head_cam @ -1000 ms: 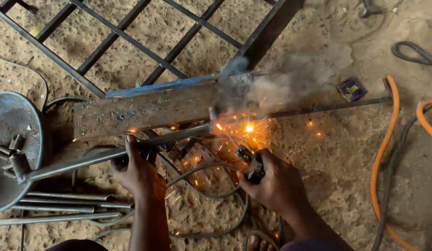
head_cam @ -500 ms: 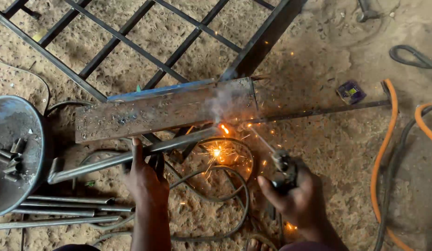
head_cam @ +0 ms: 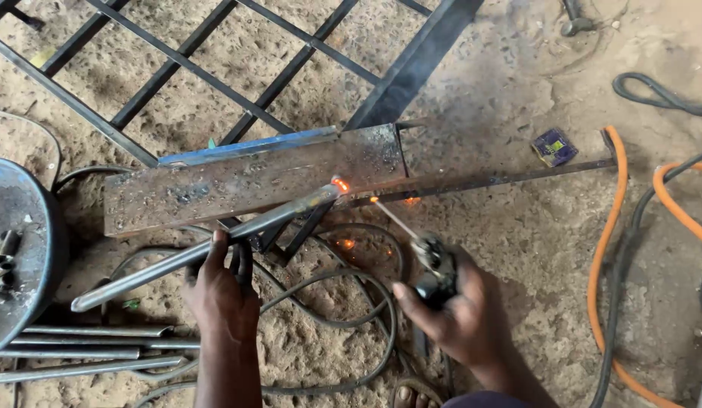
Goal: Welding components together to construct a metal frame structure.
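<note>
- The steel pipe (head_cam: 207,245) lies slanted across the sandy ground, its upper end resting against the rusty flat beam (head_cam: 253,177) where a spot of weld (head_cam: 340,183) glows orange – that end is hot and not a place to touch.
- It looks stiff and fairly heavy for its width, smooth and round, so it would likely roll or slip unless pinned; the cool lower half, well away from the glow, is the sensible place to take hold.
- The left hand (head_cam: 222,291) does just that – fingers curled over the pipe near its middle, pressing it down, closed around it loosely rather than in a tight fist.
- The right hand (head_cam: 460,313) is wrapped firmly around the dark electrode holder (head_cam: 436,270), whose thin welding rod (head_cam: 396,221) points up toward the joint, its tip just short of the glowing spot.
- A few sparks (head_cam: 345,244) lie on the sand between the hands, above loops of grey cable (head_cam: 366,302).
- Behind the beam lies a black metal grille (head_cam: 177,64); a thin bar (head_cam: 502,177) runs off to the right.
- More pipes (head_cam: 86,351) lie at lower left beside a round metal dish (head_cam: 18,227).
- Orange hose (head_cam: 604,249) curves down the right side, near a small blue packet (head_cam: 555,146).
</note>
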